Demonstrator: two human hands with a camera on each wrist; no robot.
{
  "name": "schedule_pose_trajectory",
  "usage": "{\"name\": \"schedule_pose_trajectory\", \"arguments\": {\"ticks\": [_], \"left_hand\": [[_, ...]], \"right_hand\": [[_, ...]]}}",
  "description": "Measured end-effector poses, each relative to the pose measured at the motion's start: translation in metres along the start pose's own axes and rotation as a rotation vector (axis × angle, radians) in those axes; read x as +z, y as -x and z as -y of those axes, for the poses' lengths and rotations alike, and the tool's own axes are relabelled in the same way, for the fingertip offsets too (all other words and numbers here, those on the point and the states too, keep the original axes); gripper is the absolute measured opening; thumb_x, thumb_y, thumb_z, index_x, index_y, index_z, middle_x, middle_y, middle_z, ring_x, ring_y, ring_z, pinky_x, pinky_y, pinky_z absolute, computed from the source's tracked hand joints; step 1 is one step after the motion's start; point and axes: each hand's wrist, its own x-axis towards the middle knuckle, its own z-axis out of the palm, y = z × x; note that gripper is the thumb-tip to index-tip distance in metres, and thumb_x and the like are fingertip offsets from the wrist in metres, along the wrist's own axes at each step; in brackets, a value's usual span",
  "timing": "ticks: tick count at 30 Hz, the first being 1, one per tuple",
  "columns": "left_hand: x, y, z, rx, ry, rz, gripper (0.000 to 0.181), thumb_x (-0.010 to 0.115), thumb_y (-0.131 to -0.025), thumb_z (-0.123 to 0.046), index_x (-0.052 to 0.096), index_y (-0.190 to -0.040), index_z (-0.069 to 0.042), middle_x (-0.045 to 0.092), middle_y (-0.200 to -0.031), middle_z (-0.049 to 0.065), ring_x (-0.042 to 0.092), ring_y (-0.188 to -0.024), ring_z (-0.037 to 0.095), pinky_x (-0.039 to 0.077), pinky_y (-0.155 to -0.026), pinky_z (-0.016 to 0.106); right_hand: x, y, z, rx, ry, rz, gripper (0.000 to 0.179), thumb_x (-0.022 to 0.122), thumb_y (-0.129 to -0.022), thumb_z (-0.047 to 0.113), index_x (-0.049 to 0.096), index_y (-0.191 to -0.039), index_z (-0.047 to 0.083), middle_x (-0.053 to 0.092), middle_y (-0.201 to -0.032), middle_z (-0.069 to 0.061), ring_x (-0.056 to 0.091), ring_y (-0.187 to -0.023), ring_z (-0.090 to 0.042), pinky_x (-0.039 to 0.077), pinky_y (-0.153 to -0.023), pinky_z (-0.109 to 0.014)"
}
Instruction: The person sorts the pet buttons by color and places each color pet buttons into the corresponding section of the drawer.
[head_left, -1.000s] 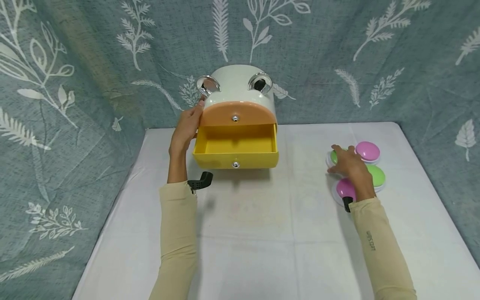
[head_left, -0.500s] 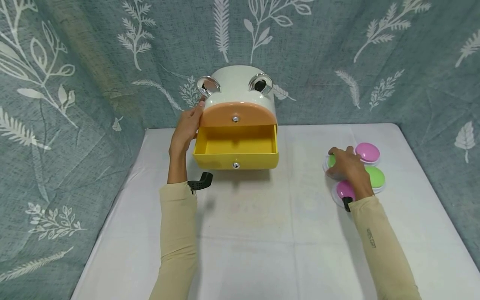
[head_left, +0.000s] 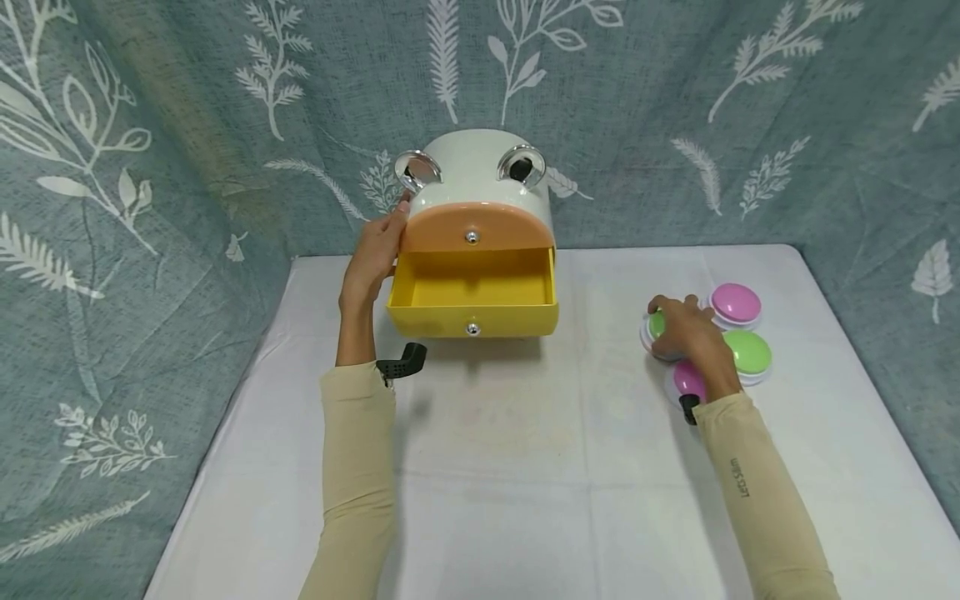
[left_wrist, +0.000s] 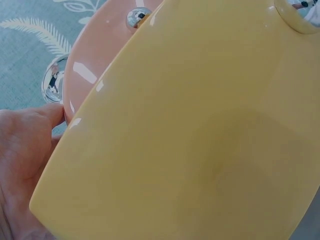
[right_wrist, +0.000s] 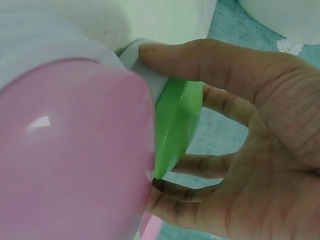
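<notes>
My left hand (head_left: 371, 258) lies along the left side of a white animal-faced drawer box (head_left: 480, 158) with silver ring eyes. In the left wrist view, a fingertip touches the edge of its peach upper drawer (left_wrist: 95, 55). The yellow lower drawer (head_left: 472, 321) is pulled out and bare inside. My right hand (head_left: 693, 333) grips a round white-based piece with a domed green top (right_wrist: 177, 120), thumb on the white base and fingers round the far side. A pink-domed piece (right_wrist: 75, 150) fills the left of the right wrist view.
Near the right hand on the white-covered table (head_left: 495, 517) sit a pink-domed piece (head_left: 735, 302), another green-domed piece (head_left: 748, 352) and a pink one (head_left: 688, 381) partly under the wrist. A patterned grey-green cloth (head_left: 622, 125) hangs behind and at both sides.
My right hand has closed round the green-domed piece and shifted slightly left with it. The left hand and the drawer box have stayed in place.
</notes>
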Motion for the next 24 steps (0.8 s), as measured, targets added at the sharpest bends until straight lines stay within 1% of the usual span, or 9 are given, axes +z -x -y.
{"name": "schedule_pose_trajectory", "arguments": {"ticks": [2,6,10,14,17,20,22,24], "left_hand": [[0.000,0.000,0.000,-0.003,-0.008,-0.007,0.056,0.038,-0.107,-0.064,0.060,-0.115,-0.013,0.054,-0.094,-0.002,0.055,-0.090,0.014,0.058,-0.073,0.022],[0.000,0.001,0.000,-0.007,-0.020,-0.013,0.058,0.037,-0.107,-0.064,0.060,-0.121,-0.013,0.054,-0.096,-0.001,0.055,-0.092,0.015,0.058,-0.074,0.022],[0.001,0.001,0.000,-0.008,-0.016,-0.011,0.059,0.038,-0.107,-0.065,0.060,-0.122,-0.012,0.054,-0.095,-0.001,0.055,-0.092,0.014,0.058,-0.074,0.022],[0.002,0.000,0.000,-0.009,-0.024,-0.016,0.059,0.037,-0.107,-0.065,0.060,-0.121,-0.013,0.055,-0.098,-0.001,0.056,-0.093,0.014,0.058,-0.074,0.022],[0.002,0.000,0.000,-0.010,-0.031,-0.016,0.059,0.037,-0.107,-0.065,0.060,-0.122,-0.014,0.055,-0.099,-0.001,0.056,-0.093,0.015,0.058,-0.075,0.022],[0.002,0.000,0.001,-0.006,-0.020,-0.016,0.056,0.037,-0.107,-0.065,0.060,-0.119,-0.015,0.052,-0.093,-0.002,0.053,-0.090,0.015,0.057,-0.073,0.022],[0.002,-0.001,0.002,0.003,-0.009,-0.016,0.054,0.038,-0.107,-0.064,0.059,-0.113,-0.015,0.048,-0.088,-0.003,0.051,-0.086,0.015,0.056,-0.070,0.022],[0.002,-0.001,0.003,0.009,0.004,-0.015,0.051,0.040,-0.107,-0.064,0.058,-0.107,-0.016,0.044,-0.083,-0.004,0.049,-0.083,0.014,0.054,-0.068,0.022]], "right_hand": [[0.000,-0.001,0.000,-0.006,-0.014,-0.011,0.068,0.074,-0.086,0.011,0.046,-0.148,0.004,0.037,-0.137,-0.040,0.039,-0.120,-0.057,0.048,-0.096,-0.072],[-0.002,0.001,0.003,-0.031,-0.031,-0.046,0.070,0.078,-0.087,0.018,0.048,-0.148,0.004,0.039,-0.137,-0.041,0.042,-0.121,-0.058,0.046,-0.098,-0.072],[-0.011,0.010,0.017,-0.072,-0.027,-0.079,0.071,0.080,-0.088,0.022,0.049,-0.148,0.003,0.044,-0.135,-0.038,0.047,-0.120,-0.054,0.046,-0.100,-0.069],[-0.024,0.025,0.039,-0.132,-0.018,-0.124,0.071,0.080,-0.088,0.026,0.051,-0.148,0.002,0.053,-0.133,-0.033,0.050,-0.119,-0.047,0.047,-0.100,-0.065],[-0.033,0.038,0.058,-0.156,-0.022,-0.168,0.075,0.081,-0.088,0.029,0.048,-0.152,0.005,0.054,-0.132,-0.032,0.051,-0.120,-0.047,0.048,-0.101,-0.063],[-0.037,0.051,0.079,-0.187,-0.048,-0.215,0.083,0.083,-0.088,0.031,0.042,-0.156,0.008,0.054,-0.132,-0.031,0.053,-0.118,-0.047,0.050,-0.099,-0.063],[-0.039,0.059,0.094,-0.210,-0.081,-0.256,0.083,0.084,-0.086,0.032,0.042,-0.153,0.007,0.056,-0.131,-0.029,0.055,-0.114,-0.046,0.050,-0.096,-0.060],[-0.038,0.064,0.109,-0.235,-0.116,-0.298,0.080,0.085,-0.086,0.033,0.044,-0.148,0.004,0.058,-0.130,-0.027,0.055,-0.112,-0.044,0.049,-0.094,-0.057]]}}
